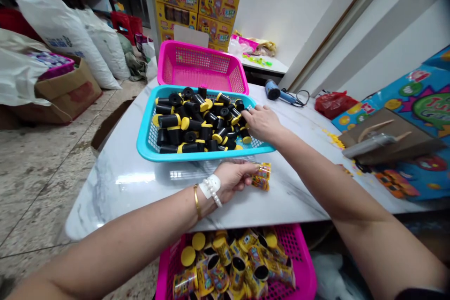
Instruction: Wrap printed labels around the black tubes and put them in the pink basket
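My left hand [234, 179], with a bead bracelet and a gold bangle at the wrist, pinches a few small yellow printed labels [262, 177] above the white table. Their printed ends stick out to the right of my fingertips. My right hand [263, 123] reaches over the right end of a blue plastic basket [147, 152]. Its fingers curl down beside the black canisters with yellow lids [191, 124] that fill the basket. What those fingers grip, if anything, is hidden.
Behind the blue basket stands a pink basket [202, 51]. Below the table edge, another pink basket [305, 274] holds several yellow-labelled canisters [237, 269]. A blue heat gun [277, 93] with a cord, a red bag [333, 104] and a printed blue carton [409, 89] lie farther right.
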A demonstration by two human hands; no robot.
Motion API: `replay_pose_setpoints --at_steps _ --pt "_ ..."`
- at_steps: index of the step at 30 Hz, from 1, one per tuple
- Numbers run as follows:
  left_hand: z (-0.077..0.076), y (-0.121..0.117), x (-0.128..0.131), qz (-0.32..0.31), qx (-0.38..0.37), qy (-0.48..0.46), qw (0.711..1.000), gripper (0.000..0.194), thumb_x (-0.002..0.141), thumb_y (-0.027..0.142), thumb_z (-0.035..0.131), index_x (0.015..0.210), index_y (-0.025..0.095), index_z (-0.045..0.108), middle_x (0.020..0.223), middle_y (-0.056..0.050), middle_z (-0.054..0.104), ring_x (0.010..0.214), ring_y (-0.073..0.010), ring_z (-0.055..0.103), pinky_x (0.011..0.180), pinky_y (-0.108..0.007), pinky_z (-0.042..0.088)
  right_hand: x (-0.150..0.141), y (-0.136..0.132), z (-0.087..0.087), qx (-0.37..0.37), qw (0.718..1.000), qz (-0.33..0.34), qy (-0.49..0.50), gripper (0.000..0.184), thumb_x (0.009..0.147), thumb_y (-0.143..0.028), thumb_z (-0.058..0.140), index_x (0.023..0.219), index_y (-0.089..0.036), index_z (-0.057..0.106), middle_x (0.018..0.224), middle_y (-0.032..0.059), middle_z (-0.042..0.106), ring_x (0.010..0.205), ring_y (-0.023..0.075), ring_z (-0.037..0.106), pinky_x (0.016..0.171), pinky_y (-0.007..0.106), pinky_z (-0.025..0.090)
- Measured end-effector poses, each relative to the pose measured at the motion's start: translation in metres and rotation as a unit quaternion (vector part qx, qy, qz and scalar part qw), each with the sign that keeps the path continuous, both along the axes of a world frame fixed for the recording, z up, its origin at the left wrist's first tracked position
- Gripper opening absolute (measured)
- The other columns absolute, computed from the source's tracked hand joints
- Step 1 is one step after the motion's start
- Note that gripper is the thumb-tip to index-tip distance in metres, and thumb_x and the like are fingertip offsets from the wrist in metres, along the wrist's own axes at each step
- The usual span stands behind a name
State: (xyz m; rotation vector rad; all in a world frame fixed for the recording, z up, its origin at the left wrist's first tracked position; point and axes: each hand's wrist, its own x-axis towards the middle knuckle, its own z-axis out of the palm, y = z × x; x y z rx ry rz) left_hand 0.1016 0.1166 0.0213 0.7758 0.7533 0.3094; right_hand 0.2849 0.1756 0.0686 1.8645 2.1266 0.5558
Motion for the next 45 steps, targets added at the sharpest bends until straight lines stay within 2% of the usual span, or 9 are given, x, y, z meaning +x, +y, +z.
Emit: replay_pose_setpoints --at_steps 9,14,18,22,26,29,39,42,45 --pt "-0.001 0.003 0.001 -0.013 -0.018 0.003 1.000 0.015 0.086 0.017 0.070 0.072 0.010 0.069 0.049 0.004 0.055 0.034 -0.0004 0.035 0.033 -0.014 0.010 0.002 0.013 0.000 0.013 0.999 -0.004 0.043 0.034 0.084 -0.016 0.058 0.118 -0.014 0.061 0.109 0.0157 0.069 0.102 0.0299 0.058 0.072 0.033 0.040" --pt "0.001 0.005 0.001 -0.003 -0.041 0.012 0.999 0.020 0.091 0.013 0.064 0.071 0.010 0.066 0.048 0.005 0.052 0.033 0.0008 0.036 0.032 -0.011 0.012 0.001 -0.028 0.016 0.151 0.966 -0.005 0.212 0.038 0.091 -0.019 0.052 0.128 -0.014 0.062 0.121 0.0151 0.065 0.102 0.0257 0.062 0.078 0.035 0.049" --pt "-0.002 0.005 0.002 -0.003 -0.058 0.013 0.998 0.015 0.091 0.014 0.064 0.077 0.010 0.067 0.052 0.004 0.054 0.035 0.0004 0.039 0.032 -0.010 0.014 -0.003 -0.109 0.014 0.211 0.793 -0.015 0.572 0.037 0.082 -0.030 0.072 0.118 -0.021 0.071 0.101 0.0059 0.068 0.072 0.0167 0.064 0.060 0.031 0.054" --pt "-0.004 0.003 0.005 -0.010 -0.072 0.014 0.997 0.016 0.092 0.011 0.061 0.076 0.010 0.065 0.052 0.005 0.051 0.035 0.0004 0.037 0.032 -0.010 0.014 -0.016 -0.183 -0.016 0.251 0.597 -0.084 0.757 0.037 0.075 -0.027 0.079 0.110 -0.025 0.070 0.078 0.0007 0.067 0.059 0.0161 0.065 0.045 0.027 0.050" --pt "0.000 0.002 0.005 -0.020 -0.090 -0.006 0.996 0.017 0.093 0.008 0.058 0.077 0.011 0.063 0.054 0.005 0.050 0.036 0.0008 0.036 0.032 -0.010 0.012 -0.034 -0.206 -0.044 0.215 0.510 -0.131 0.823 0.027 0.075 -0.030 0.080 0.098 -0.021 0.069 0.069 0.0011 0.069 0.051 0.0151 0.063 0.042 0.026 0.050" --pt "0.004 0.003 0.004 -0.024 -0.104 -0.031 0.994 0.019 0.094 0.006 0.055 0.077 0.010 0.061 0.057 0.005 0.050 0.036 0.0015 0.034 0.031 -0.009 0.011 -0.040 -0.202 -0.053 0.216 0.509 -0.160 0.818 0.031 0.071 -0.028 0.084 0.098 -0.020 0.071 0.071 0.0018 0.072 0.052 0.0139 0.063 0.045 0.026 0.053" --pt "0.001 0.001 0.003 -0.031 -0.095 -0.039 0.994 0.017 0.094 0.010 0.057 0.077 0.011 0.061 0.055 0.004 0.052 0.037 0.0010 0.034 0.033 -0.010 0.011 -0.045 -0.206 -0.047 0.232 0.598 -0.180 0.745 0.031 0.072 -0.031 0.085 0.098 -0.019 0.072 0.078 0.0036 0.075 0.059 0.0141 0.067 0.043 0.021 0.052" --pt "0.000 0.000 0.002 -0.041 -0.096 -0.043 0.994 0.016 0.093 0.010 0.058 0.077 0.012 0.060 0.053 0.005 0.052 0.036 0.0005 0.033 0.033 -0.010 0.012 -0.047 -0.207 -0.051 0.245 0.637 -0.180 0.708 0.032 0.074 -0.032 0.084 0.099 -0.019 0.071 0.103 0.0098 0.077 0.064 0.0139 0.070 0.049 0.022 0.056" --pt "-0.001 0.000 0.002 -0.051 -0.084 -0.045 0.994 0.015 0.093 0.011 0.058 0.079 0.012 0.062 0.048 0.006 0.049 0.034 -0.0009 0.032 0.032 -0.011 0.012 -0.049 -0.205 -0.055 0.245 0.616 -0.162 0.731 0.030 0.075 -0.032 0.084 0.097 -0.020 0.067 0.127 0.0136 0.071 0.070 0.0152 0.074 0.046 0.021 0.055"
